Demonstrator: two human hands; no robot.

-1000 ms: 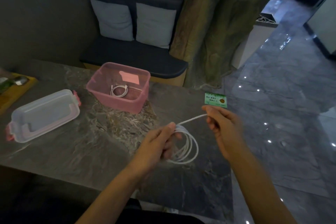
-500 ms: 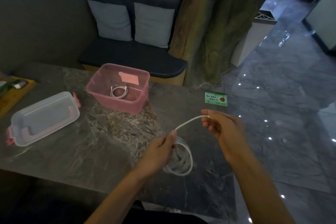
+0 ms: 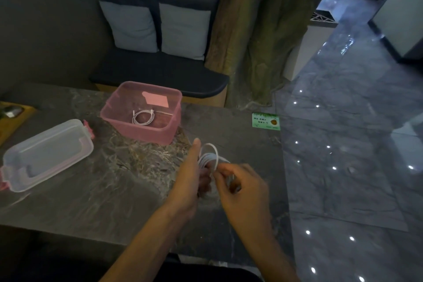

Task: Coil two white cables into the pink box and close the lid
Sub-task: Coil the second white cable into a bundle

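The pink box (image 3: 160, 136) stands open on the grey stone table, with one coiled white cable (image 3: 142, 117) lying on its bottom. Its clear lid (image 3: 45, 153) with pink clips lies upside down to the left. In front of the box, above the table, my left hand (image 3: 190, 178) grips the second white cable (image 3: 209, 157), wound into several loops. My right hand (image 3: 242, 188) is close against it on the right, fingers pinching the cable's loose end at the coil. Part of the coil is hidden behind my fingers.
A green card (image 3: 266, 121) lies near the table's right edge (image 3: 283, 178), beyond which is glossy floor. A yellow board (image 3: 13, 121) sits at the far left. Behind the table is a dark bench (image 3: 160, 75) with two cushions and a hanging curtain (image 3: 263, 30).
My right hand has come in leftward to the coil, drawing the stretched loose end into it. The coil has risen a little in my left hand. The box and lid have not moved.
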